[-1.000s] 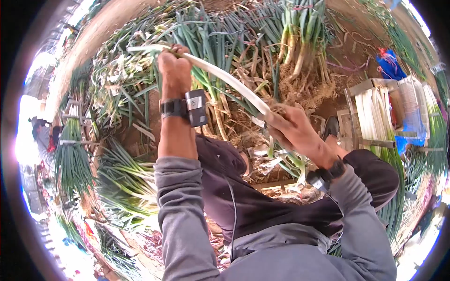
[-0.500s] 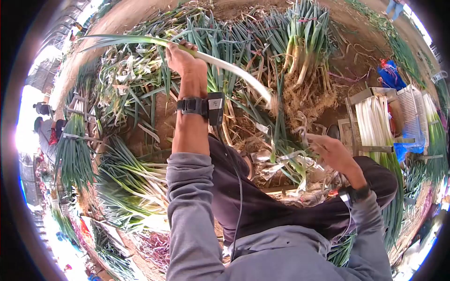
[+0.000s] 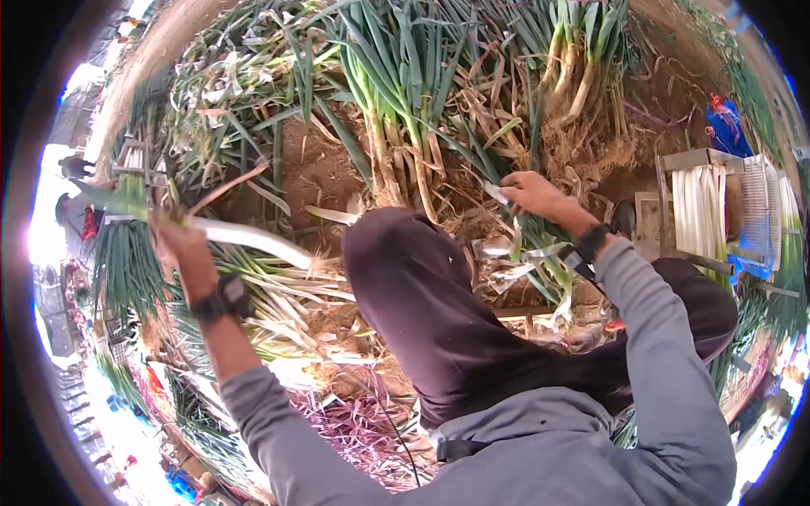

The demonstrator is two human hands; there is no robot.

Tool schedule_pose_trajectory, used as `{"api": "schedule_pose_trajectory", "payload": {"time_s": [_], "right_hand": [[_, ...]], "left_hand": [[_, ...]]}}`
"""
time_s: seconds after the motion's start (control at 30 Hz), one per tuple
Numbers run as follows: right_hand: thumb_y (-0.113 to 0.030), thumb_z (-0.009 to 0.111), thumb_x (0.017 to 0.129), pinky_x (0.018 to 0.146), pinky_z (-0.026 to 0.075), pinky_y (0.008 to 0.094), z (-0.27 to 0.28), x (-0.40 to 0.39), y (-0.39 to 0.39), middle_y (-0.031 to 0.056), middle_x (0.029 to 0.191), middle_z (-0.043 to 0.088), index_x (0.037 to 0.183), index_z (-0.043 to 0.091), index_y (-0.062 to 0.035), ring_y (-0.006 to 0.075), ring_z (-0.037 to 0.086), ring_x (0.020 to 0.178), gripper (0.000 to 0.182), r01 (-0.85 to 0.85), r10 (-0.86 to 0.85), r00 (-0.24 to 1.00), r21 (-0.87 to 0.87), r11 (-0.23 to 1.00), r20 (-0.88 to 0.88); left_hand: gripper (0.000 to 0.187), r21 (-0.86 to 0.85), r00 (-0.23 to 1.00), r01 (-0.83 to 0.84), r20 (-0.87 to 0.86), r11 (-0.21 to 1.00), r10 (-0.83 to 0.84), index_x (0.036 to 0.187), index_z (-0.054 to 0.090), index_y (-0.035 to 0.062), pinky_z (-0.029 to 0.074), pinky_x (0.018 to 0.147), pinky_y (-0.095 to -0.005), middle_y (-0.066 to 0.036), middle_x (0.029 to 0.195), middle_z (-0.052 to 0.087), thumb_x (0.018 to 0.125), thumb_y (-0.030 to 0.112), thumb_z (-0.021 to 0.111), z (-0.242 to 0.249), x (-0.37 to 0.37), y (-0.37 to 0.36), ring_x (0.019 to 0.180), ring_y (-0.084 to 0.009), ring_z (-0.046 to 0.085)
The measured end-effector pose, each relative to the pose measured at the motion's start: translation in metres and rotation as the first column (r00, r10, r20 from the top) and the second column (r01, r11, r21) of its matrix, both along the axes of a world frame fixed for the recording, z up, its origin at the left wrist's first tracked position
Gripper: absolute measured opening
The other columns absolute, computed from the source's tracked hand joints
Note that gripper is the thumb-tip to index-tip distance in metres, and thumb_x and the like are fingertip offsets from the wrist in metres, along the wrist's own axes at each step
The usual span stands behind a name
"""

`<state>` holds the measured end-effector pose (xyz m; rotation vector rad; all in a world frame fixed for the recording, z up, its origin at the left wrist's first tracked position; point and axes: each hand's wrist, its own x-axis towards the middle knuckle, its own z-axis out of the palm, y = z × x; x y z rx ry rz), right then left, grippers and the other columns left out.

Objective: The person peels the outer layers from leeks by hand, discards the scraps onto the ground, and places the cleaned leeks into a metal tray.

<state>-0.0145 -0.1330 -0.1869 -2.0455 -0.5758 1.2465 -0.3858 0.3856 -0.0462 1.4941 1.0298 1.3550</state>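
Observation:
My left hand [image 3: 179, 246], slightly blurred, is closed around a long green onion [image 3: 253, 239] at the left. Its white shank and root tip point right, above a pile of green onions [image 3: 287, 308]; its green top reaches left toward an upright bundle [image 3: 135, 253]. Out past my knee, my right hand [image 3: 538, 196] has its fingers curled closed. A short, pale, pointed piece [image 3: 495, 193] sticks out at its fingertips; I cannot make out what it is. Beneath this hand lie stripped leaves [image 3: 540, 274].
Rooted green onions [image 3: 392, 126] lean at the back, beside another rooty bunch [image 3: 582, 84]. Leaf waste [image 3: 236, 93] is heaped back left. At right, a frame [image 3: 671, 211] holds white stalks [image 3: 699, 207] near a blue bag [image 3: 727, 131]. Purple strands [image 3: 354, 422] lie front left.
My left hand has swung left and nearer with the green onion. My right hand has moved forward and left, its fingers now curled. The view has shifted, and my knee shows more fully.

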Motion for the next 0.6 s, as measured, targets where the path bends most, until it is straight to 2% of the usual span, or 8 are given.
{"api": "schedule_pose_trajectory", "payload": {"time_s": [0.03,0.07,0.17,0.2,0.37,0.47,0.53,0.6], "right_hand": [[-0.025,0.061,0.096,0.07,0.057,0.0348,-0.016,-0.003,0.01,0.0162,0.099,0.071,0.127,0.059,0.0046,0.022,0.071,0.076,0.043,-0.033,0.033,0.999,-0.002,0.999,-0.013],[-0.025,0.061,0.096,0.07,0.057,0.0348,-0.034,-0.005,0.02,0.0162,0.099,0.071,0.127,0.059,0.0046,0.022,0.071,0.076,0.043,-0.027,0.027,0.999,-0.013,1.0,-0.023],[-0.029,0.061,0.099,0.063,0.056,0.0316,-0.083,-0.019,0.059,0.016,0.092,0.07,0.125,0.058,0.0089,0.0188,0.071,0.073,0.047,-0.118,0.115,0.991,0.048,0.992,0.062],[-0.032,0.062,0.097,0.068,0.056,0.0349,-0.096,-0.026,0.073,0.0182,0.094,0.07,0.125,0.058,0.0084,0.0229,0.071,0.077,0.05,-0.131,0.125,0.985,0.047,0.99,0.116],[-0.038,0.062,0.092,0.091,0.049,0.0503,-0.142,-0.074,0.127,0.027,0.111,0.064,0.113,0.061,0.0034,0.0441,0.062,0.106,0.046,-0.1,0.11,0.959,-0.05,0.994,0.261],[-0.038,0.064,0.091,0.09,0.049,0.0516,-0.149,-0.095,0.136,0.0253,0.117,0.057,0.111,0.062,0.0016,0.0454,0.06,0.107,0.044,-0.114,0.158,0.94,-0.157,0.981,0.302],[-0.034,0.066,0.089,0.09,0.049,0.0522,-0.159,-0.097,0.143,0.024,0.12,0.052,0.108,0.062,0.0009,0.0453,0.059,0.107,0.04,-0.096,0.136,0.938,-0.138,0.986,0.317],[-0.028,0.067,0.086,0.089,0.048,0.0524,-0.162,-0.093,0.141,0.0236,0.12,0.054,0.105,0.062,0.001,0.0456,0.058,0.107,0.036,-0.111,0.158,0.934,-0.159,0.981,0.322]], "left_hand": [[0.036,-0.02,0.982,-0.123,0.143,0.992,0.125,0.124,0.059,0.0035,0.054,0.072,-0.0311,-0.009,0.098,0.066,0.097,0.027,0.065,0.003,-0.004,-0.033,0.082,-0.0185,0.063],[0.032,-0.164,0.926,-0.366,0.038,0.916,0.377,0.119,0.061,0.0022,0.053,0.071,-0.0312,-0.007,0.092,0.063,0.097,0.025,0.064,-0.002,-0.026,-0.033,0.083,-0.0175,0.061],[0.028,-0.329,0.92,-0.313,0.128,0.891,0.37,0.118,0.063,0.0057,0.056,0.073,-0.0319,-0.005,0.094,0.061,0.101,0.028,0.059,-0.111,-0.193,0.051,0.088,-0.0169,0.062],[0.032,-0.326,0.78,-0.568,-0.506,0.756,0.368,0.127,0.058,0.0066,0.058,0.077,-0.0296,-0.008,0.111,0.063,0.1,0.025,0.059,-0.098,-0.197,0.012,0.096,-0.0187,0.065],[0.025,-0.369,0.641,-0.747,-0.62,0.553,0.453,0.107,0.069,0.0055,0.048,0.061,-0.0303,-0.005,0.091,0.064,0.101,0.018,0.048,-0.178,-0.331,-0.007,0.083,-0.0181,0.064],[0.027,-0.313,0.653,-0.749,-0.496,0.583,0.572,0.107,0.067,0.0019,0.043,0.052,-0.0269,-0.006,0.092,0.068,0.102,0.022,0.05,-0.139,-0.255,-0.09,0.069,-0.0167,0.062],[0.032,-0.244,0.611,-0.719,-0.669,0.651,0.424,0.115,0.065,-0.0022,0.039,0.051,-0.0235,-0.005,0.093,0.068,0.102,0.018,0.044,-0.122,-0.264,-0.102,0.065,-0.0141,0.055],[0.033,-0.197,0.661,-0.67,-0.597,0.716,0.454,0.118,0.066,-0.0018,0.036,0.049,-0.0218,-0.009,0.101,0.07,0.103,0.019,0.044,-0.111,-0.265,-0.11,0.061,-0.0113,0.05]]}}
